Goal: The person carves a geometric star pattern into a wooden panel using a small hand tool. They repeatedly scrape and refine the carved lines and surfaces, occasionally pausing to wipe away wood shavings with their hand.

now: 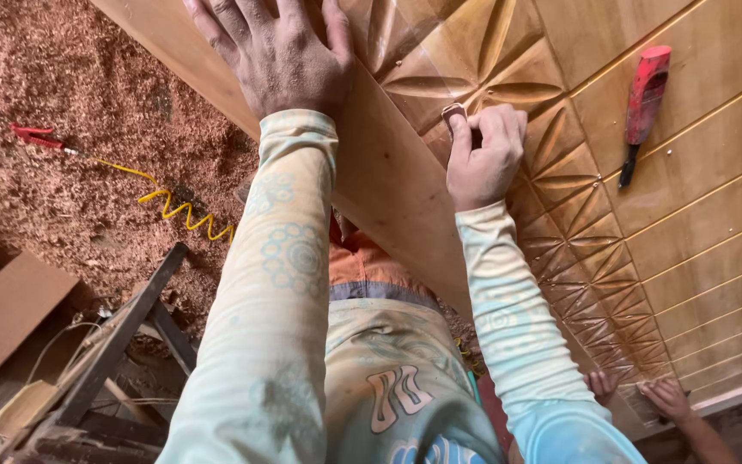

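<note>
Two hands on a carved wooden door panel (697, 223)

Left hand (281, 56) lies flat, fingers spread, on the panel's plain edge; right hand (484, 155) is curled tight, pinching a small folded sandpaper piece (454, 114) against the carved leaf grooves.

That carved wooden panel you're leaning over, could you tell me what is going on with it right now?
The person's right hand presses a small folded piece of sandpaper into the grooves of the carved wooden panel, while the left hand lies flat on its edge. A red-handled tool rests on the panel. Another person's hands work at the lower corner.
</note>
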